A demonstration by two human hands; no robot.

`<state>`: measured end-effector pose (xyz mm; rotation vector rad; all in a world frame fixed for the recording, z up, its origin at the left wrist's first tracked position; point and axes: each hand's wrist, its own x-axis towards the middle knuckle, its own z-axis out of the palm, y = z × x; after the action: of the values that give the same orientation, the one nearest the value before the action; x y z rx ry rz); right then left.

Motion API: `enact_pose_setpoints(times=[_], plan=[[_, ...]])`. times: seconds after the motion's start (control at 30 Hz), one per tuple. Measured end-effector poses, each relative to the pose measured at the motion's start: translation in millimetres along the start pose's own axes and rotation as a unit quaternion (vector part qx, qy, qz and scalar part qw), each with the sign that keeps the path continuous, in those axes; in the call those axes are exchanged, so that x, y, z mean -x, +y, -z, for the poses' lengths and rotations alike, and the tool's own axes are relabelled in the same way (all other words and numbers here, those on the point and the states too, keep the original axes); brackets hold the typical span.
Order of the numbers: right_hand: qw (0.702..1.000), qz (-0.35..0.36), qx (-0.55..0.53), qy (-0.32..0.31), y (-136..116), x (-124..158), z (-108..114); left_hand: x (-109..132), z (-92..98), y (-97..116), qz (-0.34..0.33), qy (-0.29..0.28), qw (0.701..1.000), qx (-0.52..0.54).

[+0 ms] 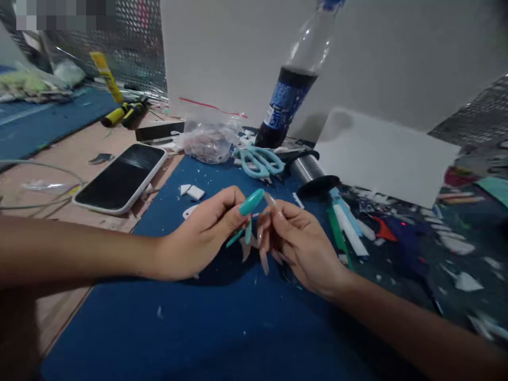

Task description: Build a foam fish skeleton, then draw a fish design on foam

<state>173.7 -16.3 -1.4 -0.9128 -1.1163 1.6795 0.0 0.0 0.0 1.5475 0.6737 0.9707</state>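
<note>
Left of centre, the left hand [198, 235] has its fingers curled near the thumb, its grip unclear. The small pale pointed piece [246, 248], mid-frame between both hands' fingertips, looks light and thin, perhaps fragile, best taken by its edge; rightward, the right hand [304, 243] is curled inward, its pinch likewise unclear.

The worktop [159, 338] carries, toward its far edge, one bottle [288, 100], one bag [210, 140], one pair of scissors [254, 150] and one spool [307, 170]; toward its left edge, one phone [121, 179]; toward its right edge, one glue gun [410, 246]. Above it: one left hand [202, 233], one right hand [307, 243].
</note>
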Motion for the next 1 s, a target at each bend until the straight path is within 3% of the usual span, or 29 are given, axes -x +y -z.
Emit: enact_pose_setpoints(times=[0.2, 0.47, 0.8, 1.0], plan=[[0.994, -0.014, -0.104, 0.012, -2, -9, 4, 0, -0.9, 2, 0.028, 0.004, 1.0, -0.005], [0.986, -0.02, -0.166, -0.012, -6, -13, 6, -2, 0.9, 1, 0.029, 0.02, 0.999, -0.037], [0.996, 0.068, 0.01, 0.053, 4, 1, -2, -4, 0.4, 3, 0.029, 0.015, 0.998, -0.048], [0.992, 0.095, 0.07, 0.054, 5, 3, -3, -5, 0.5, 3, 0.032, 0.022, 0.996, -0.08]])
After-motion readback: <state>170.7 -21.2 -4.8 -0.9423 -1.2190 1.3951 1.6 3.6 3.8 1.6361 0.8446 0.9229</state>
